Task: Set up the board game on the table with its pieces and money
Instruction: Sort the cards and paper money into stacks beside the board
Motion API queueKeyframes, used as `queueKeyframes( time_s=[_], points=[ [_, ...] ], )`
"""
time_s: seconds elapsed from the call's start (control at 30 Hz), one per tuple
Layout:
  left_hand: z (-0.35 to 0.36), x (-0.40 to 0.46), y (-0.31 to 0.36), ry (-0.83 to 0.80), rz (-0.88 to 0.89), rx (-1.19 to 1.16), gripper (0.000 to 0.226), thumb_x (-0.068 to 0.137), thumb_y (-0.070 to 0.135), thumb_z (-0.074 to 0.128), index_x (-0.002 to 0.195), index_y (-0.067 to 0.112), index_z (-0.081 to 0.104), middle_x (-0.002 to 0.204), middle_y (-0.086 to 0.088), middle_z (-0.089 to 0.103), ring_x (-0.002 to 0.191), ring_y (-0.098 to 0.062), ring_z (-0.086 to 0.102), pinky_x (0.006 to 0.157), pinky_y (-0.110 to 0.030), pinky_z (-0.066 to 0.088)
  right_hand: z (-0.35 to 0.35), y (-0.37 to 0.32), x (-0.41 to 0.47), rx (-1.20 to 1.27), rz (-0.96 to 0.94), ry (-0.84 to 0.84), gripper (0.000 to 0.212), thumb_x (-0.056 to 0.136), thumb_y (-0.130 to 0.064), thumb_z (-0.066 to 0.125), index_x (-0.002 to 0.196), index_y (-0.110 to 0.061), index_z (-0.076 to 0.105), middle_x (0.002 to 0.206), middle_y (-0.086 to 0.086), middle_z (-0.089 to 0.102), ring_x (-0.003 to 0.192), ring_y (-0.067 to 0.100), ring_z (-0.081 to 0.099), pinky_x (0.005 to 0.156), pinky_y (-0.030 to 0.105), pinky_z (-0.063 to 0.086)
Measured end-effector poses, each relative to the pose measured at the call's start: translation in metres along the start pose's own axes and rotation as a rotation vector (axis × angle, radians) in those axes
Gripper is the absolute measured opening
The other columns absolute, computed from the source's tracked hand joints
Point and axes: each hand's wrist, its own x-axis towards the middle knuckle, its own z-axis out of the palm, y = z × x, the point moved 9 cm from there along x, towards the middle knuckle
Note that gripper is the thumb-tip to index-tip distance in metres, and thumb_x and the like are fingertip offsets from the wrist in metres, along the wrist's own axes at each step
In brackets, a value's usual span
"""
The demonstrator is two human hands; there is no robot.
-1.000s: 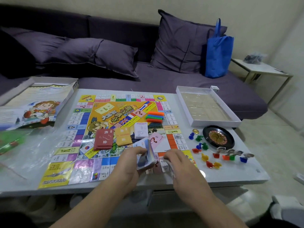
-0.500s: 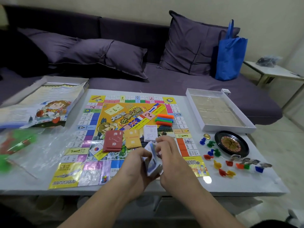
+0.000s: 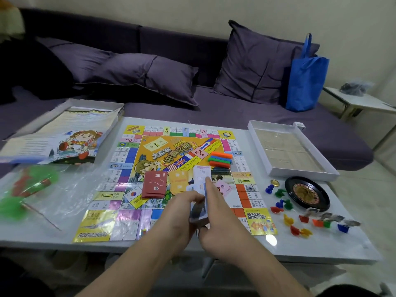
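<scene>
1. I read the room as dim, with soft, flat indoor light; colours look slightly washed.
2. Small specular hotspot on the glossy table (image 3: 271, 240) near the front right edge, so I'd put the source overhead.
3. Shadows are weak and diffuse; darkest at the sofa's (image 3: 64, 61) far left end.
4. Wide-angle bowing: table edges curve and the corners stretch.
5. Left side smeared: the plastic bag (image 3: 32, 189) and box lid (image 3: 64, 136) are soft. Board (image 3: 132, 168) print is only partly legible.

Both forearms are bare, no sleeves or jewellery visible.
</scene>
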Motion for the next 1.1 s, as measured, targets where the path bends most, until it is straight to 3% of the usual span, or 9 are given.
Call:
queueKeyframes(
  time_s=[0.1, 0.2, 0.27, 0.37, 0.5, 0.6, 0.7, 0.9, 1.1],
  points=[
    [-0.009, 0.004, 0.016, 0.052, 0.114, 0.26, 0.031, 0.094, 0.008, 0.064, 0.124, 0.01, 0.058, 0.116, -0.013, 0.068, 0.097, -0.03, 0.071, 0.087, -0.051, 0.063, -0.009, -0.007, -0.001, -0.07, -0.06, 0.034, 0.138, 0.082, 0.004, 0.076, 0.155, -0.049, -0.029, 0.166, -0.032, -0.015, 0.156, 0.013, 0.024, 0.097, 0.017, 0.05],
    [-0.005, -0.006, 0.029, 0.011, 0.251, 0.503, 0.03, 0.098, 0.011, 0.061, 0.124, 0.02, 0.05, 0.114, -0.008, 0.065, 0.098, -0.026, 0.07, 0.08, -0.042, 0.065, -0.016, -0.018, -0.003, -0.361, -0.169, 0.119, 0.142, 0.08, -0.01, 0.084, 0.152, -0.045, -0.033, 0.162, -0.03, -0.031, 0.161, 0.012, -0.004, 0.119, 0.032, 0.04],
    [-0.002, -0.013, 0.033, 0.0, 0.315, 0.613, 0.026, 0.099, 0.011, 0.06, 0.12, 0.021, 0.049, 0.108, -0.006, 0.063, 0.092, -0.022, 0.068, 0.067, -0.028, 0.062, -0.015, -0.022, -0.003, -0.461, -0.188, 0.12, 0.133, 0.084, -0.021, 0.083, 0.159, -0.036, -0.026, 0.168, -0.02, -0.022, 0.16, 0.012, -0.011, 0.13, 0.036, 0.022],
    [-0.006, -0.017, 0.038, 0.02, 0.347, 0.684, 0.029, 0.096, 0.011, 0.067, 0.118, 0.021, 0.05, 0.107, -0.005, 0.063, 0.094, -0.019, 0.068, 0.066, -0.026, 0.059, -0.017, -0.028, -0.001, -0.481, -0.204, 0.156, 0.114, 0.083, -0.026, 0.084, 0.164, -0.029, 0.004, 0.167, -0.01, 0.014, 0.156, 0.015, 0.018, 0.126, 0.034, 0.03],
    [-0.008, -0.021, 0.038, -0.057, 0.229, 0.572, 0.037, 0.079, 0.018, 0.075, 0.113, 0.011, 0.062, 0.108, -0.014, 0.069, 0.099, -0.028, 0.07, 0.083, -0.045, 0.063, -0.026, -0.03, -0.002, -0.357, -0.229, 0.184, 0.103, 0.077, -0.034, 0.086, 0.157, -0.034, 0.021, 0.151, -0.017, 0.036, 0.133, 0.011, 0.046, 0.107, 0.03, 0.051],
    [-0.008, -0.026, 0.028, -0.172, 0.071, 0.299, 0.022, 0.089, 0.006, 0.068, 0.111, 0.004, 0.067, 0.097, -0.018, 0.075, 0.081, -0.029, 0.075, 0.072, -0.04, 0.061, -0.027, -0.031, -0.006, -0.193, -0.264, 0.151, 0.097, 0.075, -0.037, 0.087, 0.152, -0.04, 0.027, 0.141, -0.022, 0.041, 0.125, 0.005, 0.051, 0.099, 0.025, 0.056],
    [-0.004, -0.032, 0.021, -0.276, -0.004, 0.194, 0.016, 0.094, 0.003, 0.058, 0.101, 0.006, 0.071, 0.089, -0.016, 0.076, 0.078, -0.028, 0.076, 0.075, -0.039, 0.057, -0.019, -0.036, -0.009, -0.125, -0.3, 0.088, 0.095, 0.076, -0.037, 0.088, 0.15, -0.043, 0.027, 0.14, -0.024, 0.041, 0.127, 0.004, 0.051, 0.102, 0.025, 0.055],
    [-0.003, -0.028, 0.026, -0.26, 0.067, 0.283, 0.015, 0.098, 0.002, 0.056, 0.108, 0.005, 0.067, 0.089, -0.017, 0.075, 0.093, -0.038, 0.074, 0.09, -0.051, 0.056, -0.012, -0.04, -0.012, -0.082, -0.299, -0.013, 0.118, 0.077, -0.039, 0.089, 0.161, -0.046, 0.007, 0.159, -0.03, 0.022, 0.147, 0.003, 0.034, 0.112, 0.036, 0.051],
    [-0.006, -0.03, 0.021, -0.302, -0.004, 0.232, 0.022, 0.097, 0.01, 0.062, 0.116, 0.005, 0.07, 0.102, -0.019, 0.075, 0.093, -0.03, 0.074, 0.078, -0.04, 0.059, -0.02, -0.039, -0.011, -0.112, -0.307, 0.02, 0.099, 0.08, -0.039, 0.087, 0.157, -0.041, 0.025, 0.145, -0.025, 0.043, 0.129, -0.002, 0.049, 0.101, 0.013, 0.05]
  ],
)
